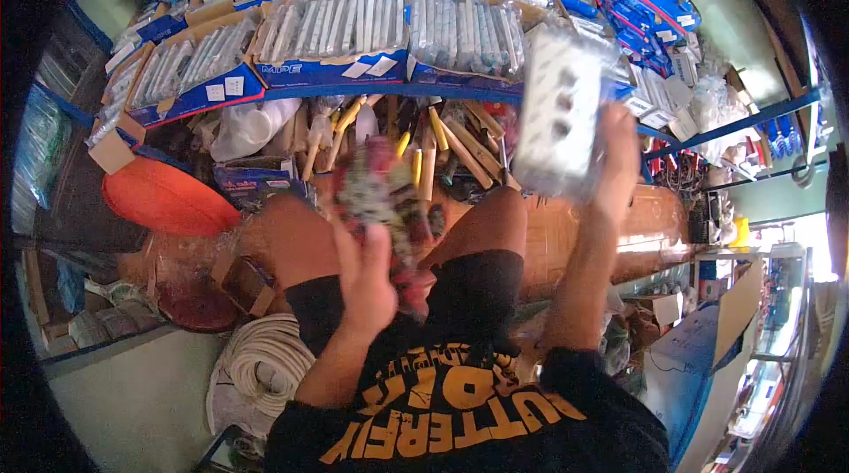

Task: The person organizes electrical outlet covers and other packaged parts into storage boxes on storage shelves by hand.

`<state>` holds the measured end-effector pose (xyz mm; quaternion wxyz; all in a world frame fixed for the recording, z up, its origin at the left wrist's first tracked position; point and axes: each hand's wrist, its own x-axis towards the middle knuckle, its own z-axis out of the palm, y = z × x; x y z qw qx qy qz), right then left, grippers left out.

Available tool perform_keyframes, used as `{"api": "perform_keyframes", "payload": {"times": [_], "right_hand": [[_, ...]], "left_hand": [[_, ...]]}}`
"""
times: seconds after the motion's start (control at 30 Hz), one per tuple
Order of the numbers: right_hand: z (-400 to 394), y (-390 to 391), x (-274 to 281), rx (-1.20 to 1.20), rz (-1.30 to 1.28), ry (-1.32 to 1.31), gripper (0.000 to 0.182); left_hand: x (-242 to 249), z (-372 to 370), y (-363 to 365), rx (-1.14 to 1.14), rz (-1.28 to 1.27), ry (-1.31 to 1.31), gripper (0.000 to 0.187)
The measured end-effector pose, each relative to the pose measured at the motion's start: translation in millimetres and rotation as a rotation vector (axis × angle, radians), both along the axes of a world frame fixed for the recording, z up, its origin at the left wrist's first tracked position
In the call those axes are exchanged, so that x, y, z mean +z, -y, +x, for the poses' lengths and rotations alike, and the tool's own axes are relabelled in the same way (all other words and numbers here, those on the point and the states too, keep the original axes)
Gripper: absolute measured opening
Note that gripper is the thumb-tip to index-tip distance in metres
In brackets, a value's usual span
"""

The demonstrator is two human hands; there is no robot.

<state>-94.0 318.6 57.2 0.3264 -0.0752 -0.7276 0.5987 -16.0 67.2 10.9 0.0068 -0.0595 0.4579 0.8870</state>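
My right hand (616,159) grips the right side of a white rectangular panel (559,119) in clear wrapping, with several dark openings down its middle. It is raised in front of the shelf and blurred by motion. Lower and to the left, my left hand (367,287) holds a patterned red, grey and greenish cloth (376,194), which hangs between my knees. The cloth is blurred too, and part of it lies behind my fingers.
Blue boxes (340,72) of wrapped panels line the shelf ahead. Beneath are yellow and wooden handles (464,153). A red-orange round object (168,196) is at left, a coiled pale hose (263,362) at lower left, and an open carton (699,345) at right.
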Motion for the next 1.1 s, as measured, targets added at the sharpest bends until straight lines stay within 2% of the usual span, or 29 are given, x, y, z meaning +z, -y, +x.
{"api": "perform_keyframes", "payload": {"times": [0.03,0.07,0.1,0.13,0.17,0.23,0.27,0.33,0.37,0.43,0.47,0.5,0.57,0.63,0.7,0.73,0.77,0.83,1.0,1.03,1.07,1.1], "right_hand": [[14.6,13.0,-24.3,0.114,-0.298,-0.001,0.022],[28.2,28.8,-34.9,0.193,-0.370,0.037,0.020],[39.4,66.4,-18.3,0.122,-0.558,0.079,0.019],[46.5,65.7,-48.0,0.193,-0.568,0.058,0.021],[60.0,84.8,-36.1,0.274,-0.819,0.116,0.028],[68.4,91.3,-62.3,0.430,-0.956,0.085,0.046],[73.1,92.0,-66.1,0.426,-0.962,0.086,0.046],[79.4,93.9,-65.1,0.617,-1.191,0.138,0.046],[81.4,95.4,-65.0,0.618,-1.192,0.141,0.046],[82.5,97.7,-63.5,0.634,-0.755,0.166,0.058],[82.8,98.2,-59.3,0.622,-0.533,0.158,0.054],[85.2,95.8,-69.0,0.622,-0.531,0.150,0.054],[98.2,92.5,-94.8,0.808,-0.675,0.279,0.050],[107.5,110.7,-99.8,0.736,-0.669,0.294,0.048],[112.3,121.9,-98.3,0.654,-0.531,0.245,0.047],[110.8,120.6,-98.1,0.615,-0.550,0.260,0.044],[108.1,116.3,-93.7,0.615,-0.552,0.258,0.044],[102.6,104.1,-81.6,0.631,-0.809,0.309,0.044],[101.8,100.5,-99.7,0.616,-0.701,0.375,0.046],[97.0,103.0,-87.5,0.667,-0.654,0.284,0.046],[94.3,104.8,-79.4,0.718,-0.605,0.189,0.045],[95.8,104.1,-77.0,0.727,-0.604,0.196,0.045]], "left_hand": [[9.6,0.4,-6.9,-0.027,-0.194,-0.105,0.038],[2.0,3.0,-11.7,-0.046,-0.486,-0.270,0.038],[-5.7,6.3,-16.4,-0.068,-0.779,-0.433,0.037],[1.1,4.8,-25.6,-0.115,-0.870,-0.481,0.038],[9.0,4.8,-28.3,-0.060,-1.161,-0.743,0.038],[-1.4,9.8,-38.9,-0.080,-1.432,-0.841,0.037],[-6.4,10.0,-38.6,-0.087,-1.436,-0.840,0.037],[-12.7,4.9,-36.5,-0.128,-1.524,-0.769,0.039],[-12.2,0.6,-35.3,-0.128,-1.525,-0.766,0.039],[-8.4,-12.8,-32.1,-0.043,-1.498,-0.804,0.041],[-3.8,-17.9,-29.9,0.004,-1.530,-0.821,0.044],[-0.3,-25.6,-27.9,0.009,-1.530,-0.830,0.044],[8.0,-37.4,-22.3,0.180,-1.460,-0.907,0.057],[19.2,-38.9,-12.6,0.156,-1.530,-0.843,0.061],[16.4,-41.2,-9.7,0.141,-1.403,-0.806,0.063],[9.2,-31.4,-18.9,0.128,-1.330,-0.699,0.057],[3.5,-22.1,-25.9,0.127,-1.331,-0.702,0.057],[-6.2,-6.3,-33.8,-0.050,-1.403,-0.779,0.055],[-18.7,-0.1,-28.1,-0.063,-1.431,-0.740,0.055],[-14.9,-7.7,-25.0,-0.095,-1.442,-0.732,0.055],[-6.5,-16.8,-23.6,0.054,-1.452,-0.777,0.054],[-5.8,-24.0,-21.6,0.061,-1.454,-0.766,0.054]]}}
